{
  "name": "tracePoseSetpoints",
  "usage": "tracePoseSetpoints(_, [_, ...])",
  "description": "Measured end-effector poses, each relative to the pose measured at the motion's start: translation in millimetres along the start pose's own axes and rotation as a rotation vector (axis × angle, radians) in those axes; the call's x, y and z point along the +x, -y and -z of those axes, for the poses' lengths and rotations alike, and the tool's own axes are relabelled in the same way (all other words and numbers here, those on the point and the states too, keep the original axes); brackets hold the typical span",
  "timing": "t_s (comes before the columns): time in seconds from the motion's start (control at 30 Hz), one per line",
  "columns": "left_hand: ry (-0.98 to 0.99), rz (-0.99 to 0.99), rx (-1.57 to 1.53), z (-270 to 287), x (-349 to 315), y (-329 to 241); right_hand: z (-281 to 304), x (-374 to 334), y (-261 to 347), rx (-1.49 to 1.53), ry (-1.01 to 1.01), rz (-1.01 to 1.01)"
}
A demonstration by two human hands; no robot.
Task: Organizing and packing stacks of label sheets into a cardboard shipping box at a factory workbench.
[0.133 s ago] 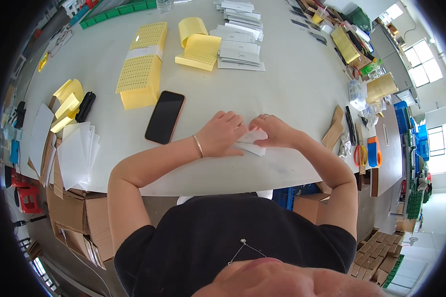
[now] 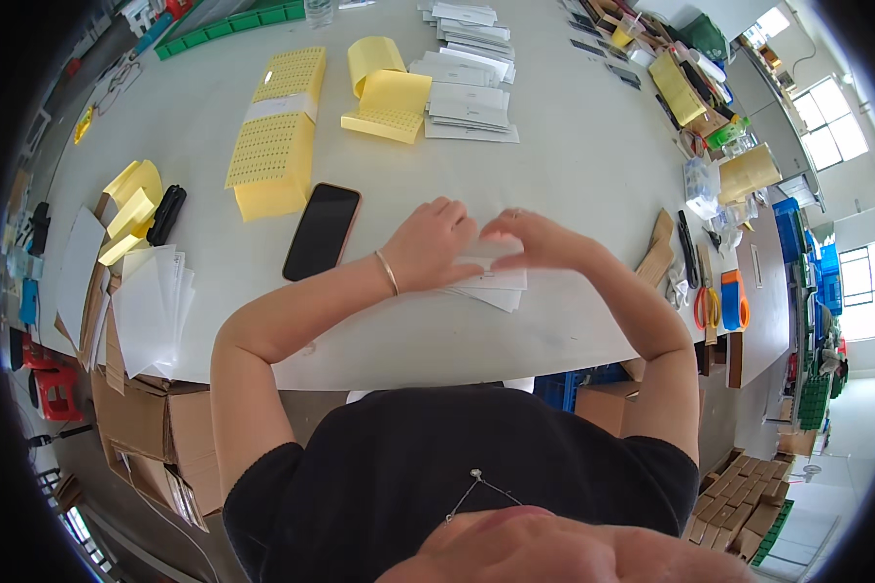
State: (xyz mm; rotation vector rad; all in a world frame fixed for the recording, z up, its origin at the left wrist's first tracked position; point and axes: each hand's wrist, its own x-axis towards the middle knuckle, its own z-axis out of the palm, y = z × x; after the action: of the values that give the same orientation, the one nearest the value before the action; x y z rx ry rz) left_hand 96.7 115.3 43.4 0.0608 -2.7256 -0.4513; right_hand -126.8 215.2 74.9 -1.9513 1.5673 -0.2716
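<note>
A few white paper cards (image 2: 501,290) lie fanned on the table in front of me. My left hand (image 2: 436,246) is at their left end, fingers curled and thumb laid along the top card, so it grips them there. My right hand (image 2: 540,240) hovers at their far right side, its thumb and fingers apart and slightly blurred. Its fingertips point toward my left hand, and I see nothing held in them. The far edges of the cards are partly hidden by my hands. A dark phone (image 2: 323,233) lies left of my left hand.
Perforated yellow card stacks (image 2: 277,146) and a curled yellow strip (image 2: 387,92) lie beyond the phone. Stacked white cards (image 2: 469,102) stand at the back. White sheets (image 2: 151,301) and a black stapler-like object (image 2: 167,214) are at left; scissors (image 2: 708,306) and orange-blue tape (image 2: 735,299) at right.
My right hand has drawn up and slightly left, off the top card, which now lies flatter with more of its right end showing. My left hand has shifted slightly left.
</note>
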Motion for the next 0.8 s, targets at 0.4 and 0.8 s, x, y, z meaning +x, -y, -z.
tracePoseSetpoints(0.4, [-0.066,0.635,0.154,-33,89,123,4,90,-96,-0.034,-0.793,-0.190])
tracePoseSetpoints(0.8, [0.035,0.415,0.132,-6,33,84,7,31,-48,-0.227,-0.595,-0.226])
